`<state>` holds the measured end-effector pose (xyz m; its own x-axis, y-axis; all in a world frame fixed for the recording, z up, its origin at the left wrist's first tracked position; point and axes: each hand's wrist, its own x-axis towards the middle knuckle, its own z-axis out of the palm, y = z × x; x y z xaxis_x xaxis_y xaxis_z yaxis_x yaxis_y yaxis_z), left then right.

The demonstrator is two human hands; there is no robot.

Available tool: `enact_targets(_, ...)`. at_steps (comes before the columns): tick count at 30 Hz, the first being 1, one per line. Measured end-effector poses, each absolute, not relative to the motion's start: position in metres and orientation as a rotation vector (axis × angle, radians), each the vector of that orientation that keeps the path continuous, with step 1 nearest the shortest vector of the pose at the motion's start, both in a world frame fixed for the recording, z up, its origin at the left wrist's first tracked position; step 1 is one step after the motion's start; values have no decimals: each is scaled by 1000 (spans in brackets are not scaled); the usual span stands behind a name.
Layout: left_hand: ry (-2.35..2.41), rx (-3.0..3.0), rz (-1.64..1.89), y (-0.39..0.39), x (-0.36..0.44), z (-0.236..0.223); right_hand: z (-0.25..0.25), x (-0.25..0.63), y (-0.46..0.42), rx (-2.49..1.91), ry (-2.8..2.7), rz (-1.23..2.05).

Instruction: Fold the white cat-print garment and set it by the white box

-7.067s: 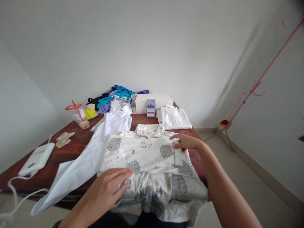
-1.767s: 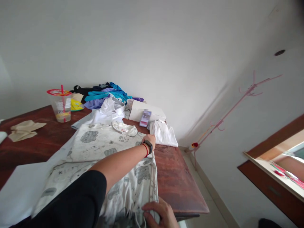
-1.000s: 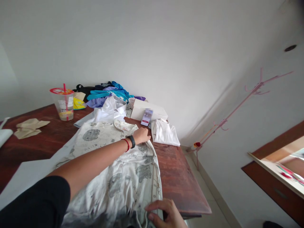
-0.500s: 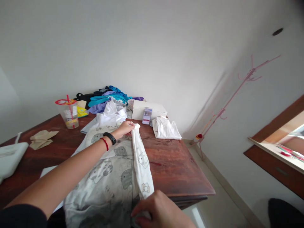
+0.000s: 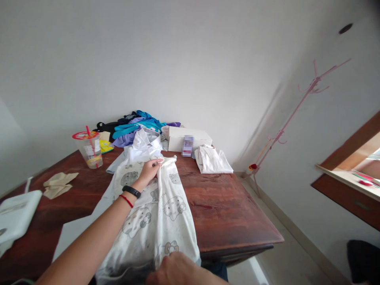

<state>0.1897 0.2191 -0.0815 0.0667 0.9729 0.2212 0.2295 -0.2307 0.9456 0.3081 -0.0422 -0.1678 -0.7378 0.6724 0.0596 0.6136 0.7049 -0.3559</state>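
A pale garment with a grey cat-face print (image 5: 175,208) lies lengthwise over the wooden table (image 5: 225,213), one side folded inward in a long strip. At its far end, my left hand (image 5: 151,170) is closed on the edge of that fold, thumb and fingers pinching the cloth. My right hand (image 5: 178,269), at the bottom of the view, is closed on the near end; its fingertips are mostly hidden. Just beyond the garment's far end lies a white collared shirt (image 5: 145,144).
Clothes (image 5: 139,122) are heaped against the wall beside a white box (image 5: 175,138). A folded white cloth (image 5: 215,160) lies at the back right. On the left are a plastic cup with a straw (image 5: 92,152), a brown napkin (image 5: 59,184) and a white device (image 5: 19,209). A pink coat rack (image 5: 295,107) stands right.
Both hands have moved left with the garment's right side, which now lies folded further inward over the middle. The view has shifted slightly.
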Motion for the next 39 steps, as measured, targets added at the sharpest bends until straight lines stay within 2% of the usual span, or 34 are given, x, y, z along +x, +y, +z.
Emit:
enact_targets(4, 1224, 1579, 1225, 223, 179, -81, -145, 307, -41, -936, -2841, 338)
enact_targets(11, 1274, 1809, 1039, 217, 177, -91, -111, 309, -30, -870, -3064, 458)
enact_targets(13, 1286, 1919, 1042, 213, 178, -92, -100, 317, -26, -649, -2993, 703)
enact_targets(15, 1300, 2001, 1035, 208, 178, -91, -84, 330, -20, -420, -2817, 1100)
enact_targets(17, 1343, 2091, 1016, 204, 178, -90, -64, 344, -8, -394, -2586, 1503)
enact_targets(18, 1375, 2163, 999, 202, 178, -89, -54, 351, 1, -479, -2467, 1594)
enact_targets(22, 1470, 2522, 927, 198, 178, -87, -42, 374, 49, -954, -2111, 1349)
enact_targets(23, 1473, 2568, 925, 197, 179, -87, -47, 377, 62, -995, -2068, 1378)
enact_targets(29, 1289, 2605, 1189, 194, 190, -79, -101, 382, 107, -1064, -1892, 1461)
enact_targets(33, 1094, 2586, 1336, 177, 210, -65, -116, 384, 111, -988, -1672, 1549)
enact_targets(36, 1031, 2531, 1187, 145, 229, -52, -119, 390, 116, -913, -1468, 1498)
enact_targets(39, 889, 2640, 790, 100, 238, -40, -120, 395, 121, -903, -1343, 1243)
